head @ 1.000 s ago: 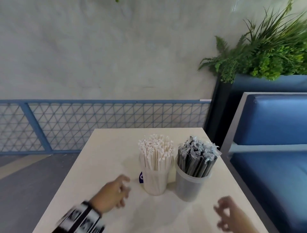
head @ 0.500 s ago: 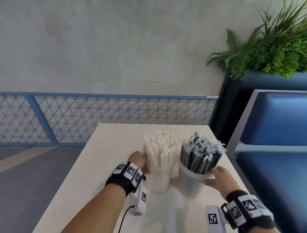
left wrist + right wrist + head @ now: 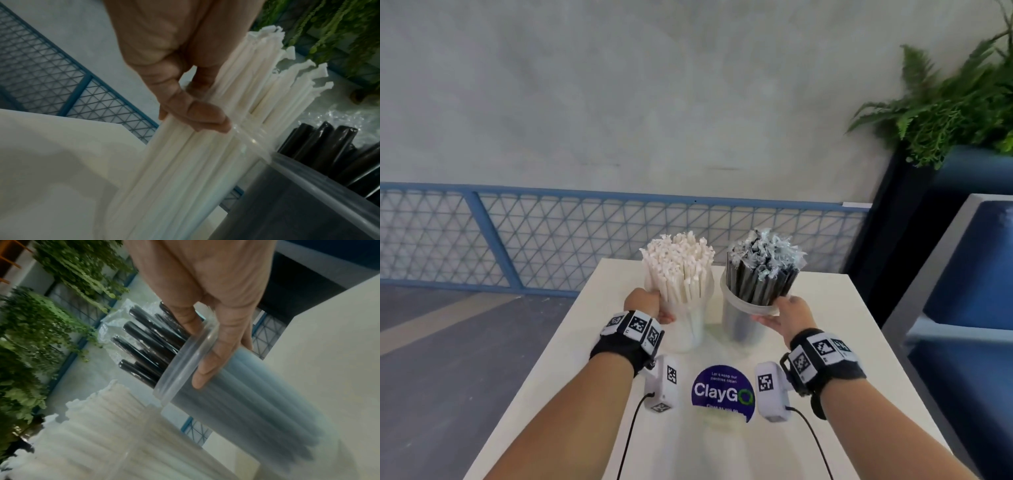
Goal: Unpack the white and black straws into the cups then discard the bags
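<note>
Two clear plastic cups stand side by side toward the far end of the table. The left cup is packed with white straws. The right cup holds black straws with crinkled clear wrap at their tops. My left hand grips the white-straw cup near its rim. My right hand grips the black-straw cup at its rim. I cannot tell whether the cups touch the table. No loose bag is in view.
A round purple ClayGO sticker lies on the table between my wrists. A blue mesh railing runs behind the table. A blue bench and a planter with ferns stand on the right.
Both hands reached forward from the near edge and took hold of the cups. The cups now sit farther from me, and the purple sticker lies uncovered in front of them.
</note>
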